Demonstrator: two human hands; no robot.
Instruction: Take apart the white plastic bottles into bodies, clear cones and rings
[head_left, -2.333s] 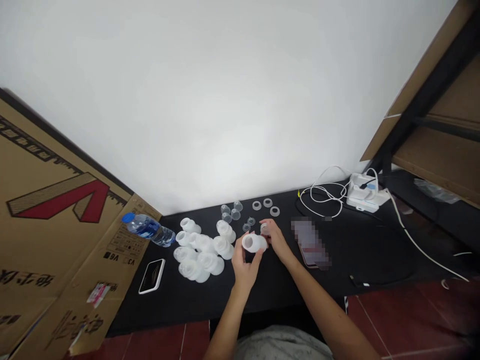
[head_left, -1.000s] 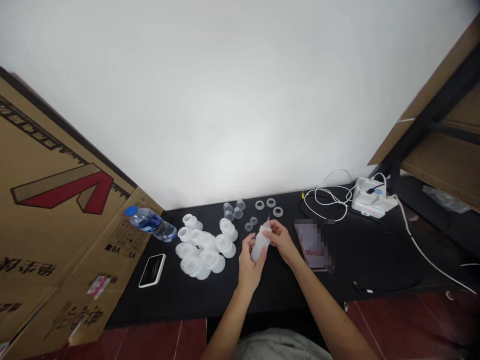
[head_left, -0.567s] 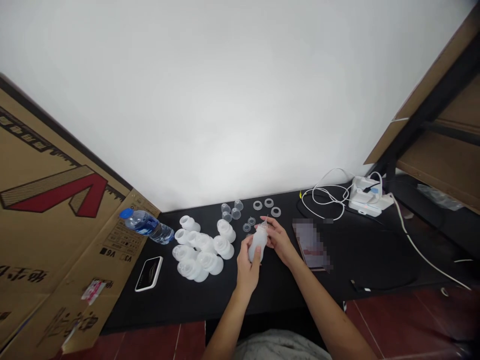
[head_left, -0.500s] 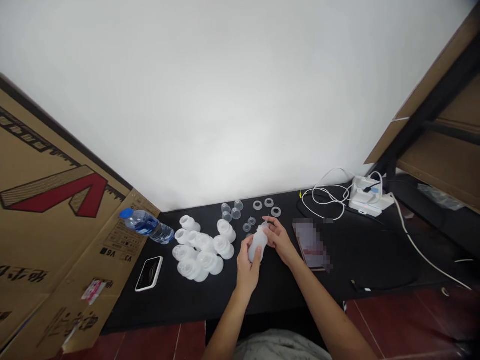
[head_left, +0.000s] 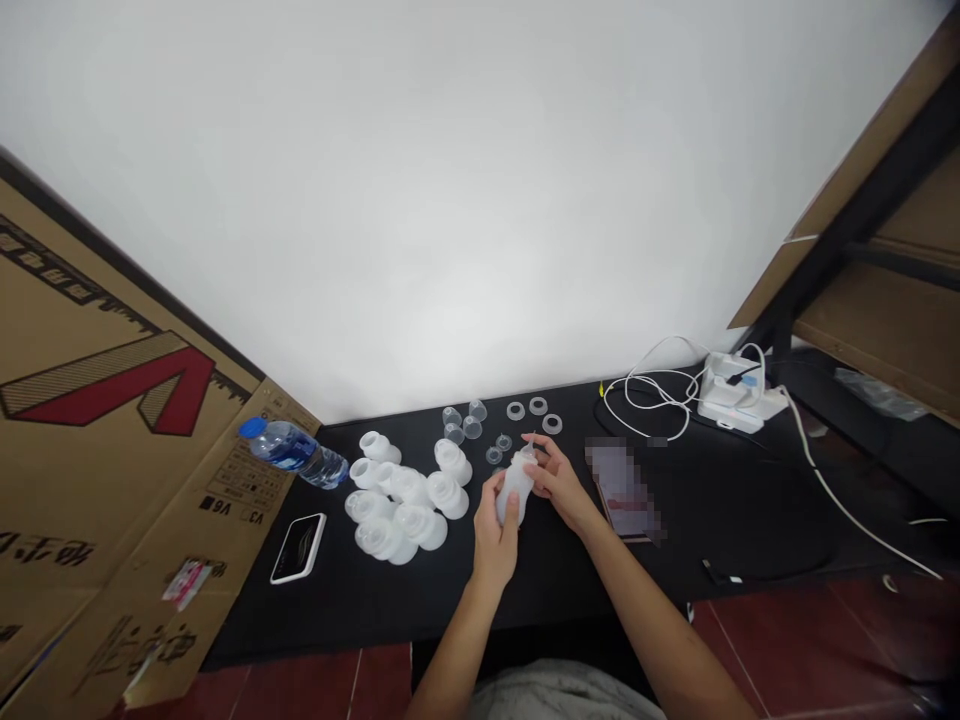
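The left hand [head_left: 495, 540] curls its fingers [head_left: 486, 490] round a frosted plastic bottle [head_left: 514, 490], held nearly upright over the black bench [head_left: 570, 590]. The right hand [head_left: 559, 483] seems to pinch the bottle's narrow top, though that grip is hard to make out. Just beyond the fingers lie clear cups [head_left: 461, 420] and flat rings [head_left: 529, 407]; white funnel-shaped parts [head_left: 409, 490] crowd to their left.

Obscured: flat device [head_left: 622, 490], pixel-blurred, surface unreadable; translucent white bottle [head_left: 516, 485], neck partly hidden by right-hand fingers [head_left: 541, 450]; cardboard sheet [head_left: 112, 500], cut off by left edge.
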